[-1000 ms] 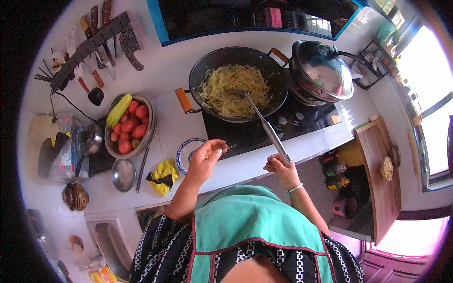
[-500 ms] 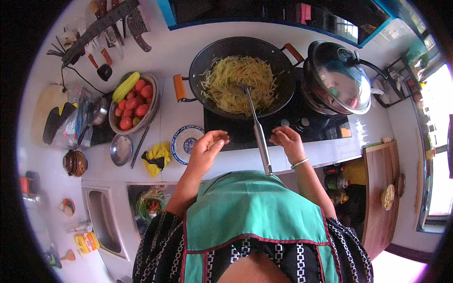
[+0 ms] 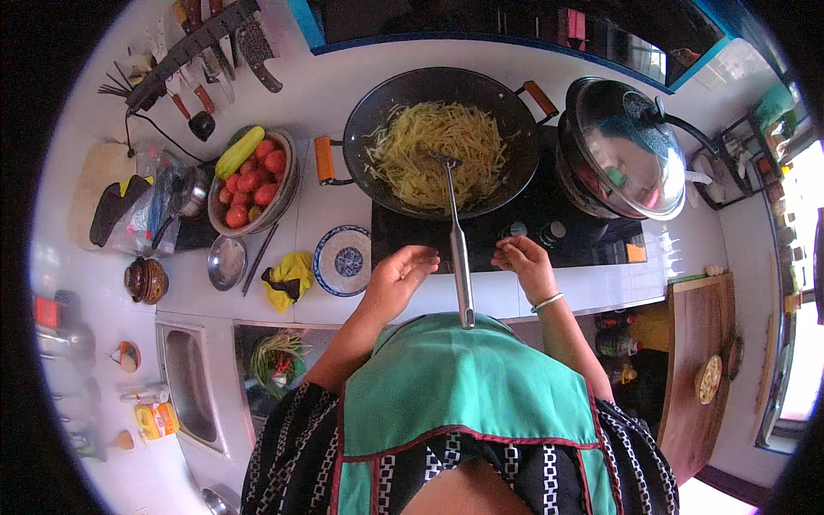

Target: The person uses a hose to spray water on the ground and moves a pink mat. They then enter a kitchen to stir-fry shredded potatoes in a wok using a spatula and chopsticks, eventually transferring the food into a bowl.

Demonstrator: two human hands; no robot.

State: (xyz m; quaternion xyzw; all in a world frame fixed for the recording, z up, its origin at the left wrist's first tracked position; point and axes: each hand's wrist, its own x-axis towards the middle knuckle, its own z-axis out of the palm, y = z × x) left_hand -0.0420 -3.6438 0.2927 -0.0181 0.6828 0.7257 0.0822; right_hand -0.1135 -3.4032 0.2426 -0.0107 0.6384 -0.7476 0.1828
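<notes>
A black wok (image 3: 369,129) full of pale yellow shredded vegetable strips (image 3: 438,150) sits on the dark stove (image 3: 532,210). A long metal spatula (image 3: 459,249) rests with its blade in the strips, and its handle leans out toward my green apron. Neither hand holds it. My left hand (image 3: 402,276) hovers palm-up with fingers apart, just left of the handle. My right hand (image 3: 525,264), a bangle on its wrist, is just right of the handle at the stove's front edge. Its fingers are bunched below a stove knob (image 3: 513,230), with nothing seen in them.
A lidded steel pot (image 3: 627,146) stands right of the wok. On the white counter to the left are a bowl of tomatoes with a cucumber (image 3: 253,176), a blue patterned plate (image 3: 343,260), a yellow cloth (image 3: 287,279), a small steel dish (image 3: 226,262) and a sink (image 3: 189,386). Knives hang on a wall rack (image 3: 193,39).
My right hand has let go of the spatula, which now leans in the wok between my hands. My left hand stays open beside it.
</notes>
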